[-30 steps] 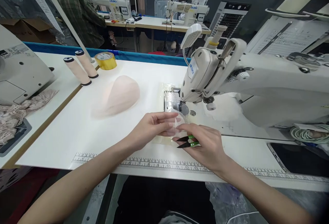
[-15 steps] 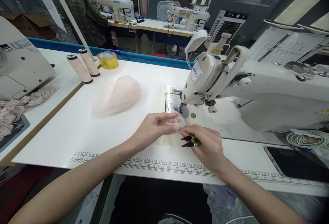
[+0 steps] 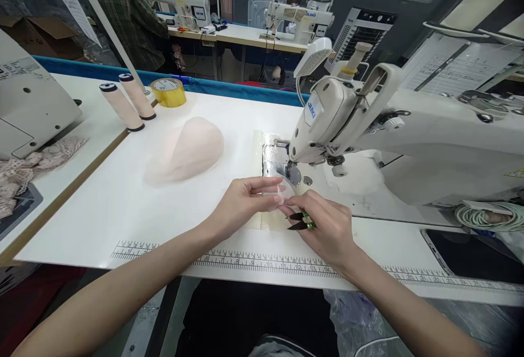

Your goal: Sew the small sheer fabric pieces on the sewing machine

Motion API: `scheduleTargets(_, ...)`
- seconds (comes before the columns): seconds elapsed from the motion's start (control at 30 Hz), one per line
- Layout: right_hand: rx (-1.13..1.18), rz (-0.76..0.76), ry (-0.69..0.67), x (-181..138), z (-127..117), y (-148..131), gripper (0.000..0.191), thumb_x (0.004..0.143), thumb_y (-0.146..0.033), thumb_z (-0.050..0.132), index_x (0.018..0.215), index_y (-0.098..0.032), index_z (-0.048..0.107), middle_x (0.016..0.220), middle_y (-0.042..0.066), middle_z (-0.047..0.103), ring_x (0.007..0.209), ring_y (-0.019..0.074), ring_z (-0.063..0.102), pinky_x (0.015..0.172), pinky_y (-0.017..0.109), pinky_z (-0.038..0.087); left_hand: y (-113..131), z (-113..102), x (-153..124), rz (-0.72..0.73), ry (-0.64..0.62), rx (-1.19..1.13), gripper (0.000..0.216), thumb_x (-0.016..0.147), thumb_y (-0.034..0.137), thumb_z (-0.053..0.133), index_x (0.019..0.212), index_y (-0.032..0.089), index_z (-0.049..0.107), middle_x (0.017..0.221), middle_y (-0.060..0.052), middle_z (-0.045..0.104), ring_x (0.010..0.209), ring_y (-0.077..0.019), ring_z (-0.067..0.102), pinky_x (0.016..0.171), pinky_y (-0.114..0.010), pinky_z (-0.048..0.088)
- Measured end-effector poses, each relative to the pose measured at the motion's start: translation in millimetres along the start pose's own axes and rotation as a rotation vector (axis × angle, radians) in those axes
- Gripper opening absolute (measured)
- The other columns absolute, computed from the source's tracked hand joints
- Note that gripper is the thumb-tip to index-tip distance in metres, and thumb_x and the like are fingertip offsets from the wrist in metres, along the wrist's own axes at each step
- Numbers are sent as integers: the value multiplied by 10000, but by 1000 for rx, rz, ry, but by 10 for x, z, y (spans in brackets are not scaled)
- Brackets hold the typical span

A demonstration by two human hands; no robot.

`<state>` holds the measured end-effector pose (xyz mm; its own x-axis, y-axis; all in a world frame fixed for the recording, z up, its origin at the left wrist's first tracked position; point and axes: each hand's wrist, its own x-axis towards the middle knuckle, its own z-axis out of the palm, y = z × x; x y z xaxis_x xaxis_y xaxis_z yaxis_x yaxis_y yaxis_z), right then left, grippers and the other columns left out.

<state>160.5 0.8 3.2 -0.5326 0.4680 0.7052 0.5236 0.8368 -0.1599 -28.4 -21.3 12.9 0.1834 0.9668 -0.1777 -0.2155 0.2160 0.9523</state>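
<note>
My left hand (image 3: pixel 241 204) pinches a small piece of sheer pale fabric (image 3: pixel 287 188) between thumb and fingers, just in front of the needle plate. Against its fingertips, my right hand (image 3: pixel 327 223) pinches at the same fabric's edge. Thread snips (image 3: pixel 301 220) with dark pointed blades and green parts are held in the right hand too, blades apart and pointing left. Right behind both hands stands the head of a white sewing machine (image 3: pixel 315 122). To the left, a sheer pale pink fabric piece (image 3: pixel 196 149) lies on the white table (image 3: pixel 123 215).
Two thread cones (image 3: pixel 123 107) and a roll of yellow tape (image 3: pixel 168 93) stand at the back left. A printed ruler (image 3: pixel 262 263) runs along the front edge. A phone (image 3: pixel 470 256) lies at the right. Beyond, a person in a plaid shirt (image 3: pixel 126 24) is near other machines.
The view has shifted slightly. My right hand has turned a little at the fabric, and the snips have tilted with it. Both hands keep their pinch.
</note>
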Motion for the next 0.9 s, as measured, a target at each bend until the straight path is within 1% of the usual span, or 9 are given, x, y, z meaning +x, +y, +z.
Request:
scheduleTargets(0.1, 30, 3, -12, -14, -9, -6, 116, 868, -86, 581, 893, -197, 608, 624, -35, 588, 493, 71, 482, 472, 207, 342, 19, 11, -1, 8, 19, 23, 413, 774, 274, 768, 1174, 212, 682, 1189, -81, 695, 1108, -232, 647, 957, -359, 538)
scheduleTargets(0.2, 109, 37, -47, -29, -26, -13, 191, 837, -22, 534, 898, -198, 574, 669, -26, 587, 537, 79, 494, 483, 207, 347, 24, 18, -6, 24, 22, 44, 408, 785, 261, 756, 1182, 210, 677, 1196, -78, 692, 1115, -232, 646, 961, -354, 534)
scheduleTargets(0.3, 215, 110, -95, -19, -51, -22, 209, 824, -10, 493, 897, -201, 539, 723, -13, 581, 600, 93, 514, 502, 206, 366, 11, 16, -15, 36, 12, 60, 439, 781, 259, 759, 1206, 211, 663, 1212, -70, 686, 1087, -221, 663, 978, -349, 527)
scheduleTargets(0.4, 273, 165, -160, 9, -80, -32, 204, 819, -21, 467, 892, -204, 518, 739, -10, 571, 613, 98, 518, 522, 209, 395, 4, 6, -18, 33, 9, 60, 467, 768, 268, 771, 1215, 200, 658, 1172, -68, 705, 1063, -218, 675, 1005, -357, 511)
scheduleTargets(0.47, 265, 144, -178, 22, -92, -40, 225, 813, -7, 459, 898, -205, 525, 751, -6, 581, 623, 102, 530, 529, 208, 408, 5, -3, -14, 25, 9, 49, 493, 736, 278, 800, 1204, 200, 666, 1169, -66, 706, 1046, -220, 682, 1014, -364, 505)
scheduleTargets(0.57, 222, 75, -162, 26, -101, -55, 270, 819, 26, 447, 926, -198, 554, 810, 15, 590, 677, 104, 560, 520, 191, 411, 2, -16, -3, 14, 11, 32, 507, 697, 275, 832, 1179, 229, 680, 1194, -50, 697, 1023, -212, 689, 1005, -358, 508)
scheduleTargets(0.73, 180, 19, -166, 41, -129, -87, 280, 825, 40, 412, 908, -185, 557, 987, 68, 564, 671, 88, 572, 511, 195, 425, -28, -31, 23, -17, -11, -12, 477, 704, 253, 826, 1161, 227, 691, 1131, -57, 722, 1047, -216, 675, 987, -349, 508)
scheduleTargets(0.83, 341, 7, -249, 56, -177, -124, 336, 799, 58, 360, 934, -194, 536, 1000, 62, 611, 779, 116, 617, 569, 206, 459, -20, -40, 33, -19, 35, -3, 445, 707, 265, 820, 1135, 221, 705, 1168, -67, 706, 1044, -230, 670, 956, -361, 519)
scheduleTargets(0.9, 500, 62, -353, 55, -227, -172, 332, 802, 39, 367, 961, -198, 538, 939, 41, 637, 805, 131, 628, 623, 227, 484, 5, -39, 34, 1, 61, 14, 441, 708, 272, 817, 1133, 227, 707, 1218, -69, 682, 1038, -236, 670, 939, -366, 523)
